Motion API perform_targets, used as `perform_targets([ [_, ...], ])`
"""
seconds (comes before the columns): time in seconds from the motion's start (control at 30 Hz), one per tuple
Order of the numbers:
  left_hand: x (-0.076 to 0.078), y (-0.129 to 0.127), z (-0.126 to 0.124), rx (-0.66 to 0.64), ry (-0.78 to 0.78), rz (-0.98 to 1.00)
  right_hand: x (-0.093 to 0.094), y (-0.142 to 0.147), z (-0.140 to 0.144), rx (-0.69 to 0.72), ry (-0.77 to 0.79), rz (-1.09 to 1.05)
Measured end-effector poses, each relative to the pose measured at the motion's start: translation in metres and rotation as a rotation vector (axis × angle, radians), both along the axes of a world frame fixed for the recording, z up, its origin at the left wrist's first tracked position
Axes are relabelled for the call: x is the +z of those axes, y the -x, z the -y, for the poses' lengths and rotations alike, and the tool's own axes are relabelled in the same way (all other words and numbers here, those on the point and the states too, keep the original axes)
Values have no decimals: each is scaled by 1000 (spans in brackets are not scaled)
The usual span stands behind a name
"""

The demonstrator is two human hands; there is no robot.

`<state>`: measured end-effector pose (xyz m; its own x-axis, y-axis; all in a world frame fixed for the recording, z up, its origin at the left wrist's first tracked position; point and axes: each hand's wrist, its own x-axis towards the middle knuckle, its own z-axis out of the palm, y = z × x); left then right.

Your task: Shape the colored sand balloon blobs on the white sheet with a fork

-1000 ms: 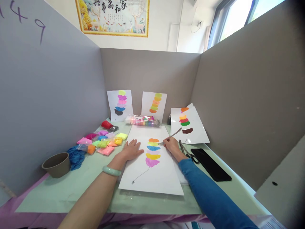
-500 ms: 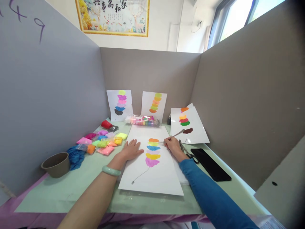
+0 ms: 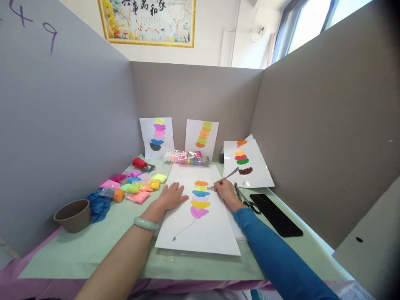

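Observation:
My left hand (image 3: 170,197) lies flat, fingers spread, on the left edge of a white sheet (image 3: 203,233) on the table. A stack of coloured clay patches (image 3: 200,199) runs down the sheet's middle: orange, yellow-green, blue, pale, yellow and pink, with a thin drawn line below. My right hand (image 3: 225,190) grips a metal fork (image 3: 222,179), its tines touching the right side of the upper patches. A pale green bangle (image 3: 146,223) circles my left wrist; my right arm wears a blue sleeve.
Several coloured clay packets (image 3: 135,184) lie at the left beside a blue cloth (image 3: 98,205) and a brown bowl (image 3: 72,214). A packet roll (image 3: 186,157) sits at the back below two propped sheets. More finished sheets (image 3: 250,166), scissors (image 3: 245,199) and a black case (image 3: 275,215) lie right. Grey partitions enclose the table.
The fork's handle dipped and rose slightly while its tines stayed at the upper patches. My left hand has not moved.

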<state>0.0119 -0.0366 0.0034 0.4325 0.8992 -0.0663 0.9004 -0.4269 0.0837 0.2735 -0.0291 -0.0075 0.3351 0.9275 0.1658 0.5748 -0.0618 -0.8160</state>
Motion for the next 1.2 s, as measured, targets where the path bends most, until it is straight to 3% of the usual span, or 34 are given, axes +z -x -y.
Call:
perform_targets([
  [0.13,0,0,0,-1,-4,6,-2,-1,-1,3,-15,0],
  [0.33,-1,1,0,0,6,19,-5,-2,-2,-30,-51,-200],
  [0.7,-2,0,-1,-3,-5,12,1,0,1,-21,-19,35],
  [0.97,-3,1,-2,-10,-10,19,-2,-1,1,-19,-39,-120],
  [1.2,-1,0,0,-12,-10,18,-4,1,-1,-17,-28,21],
])
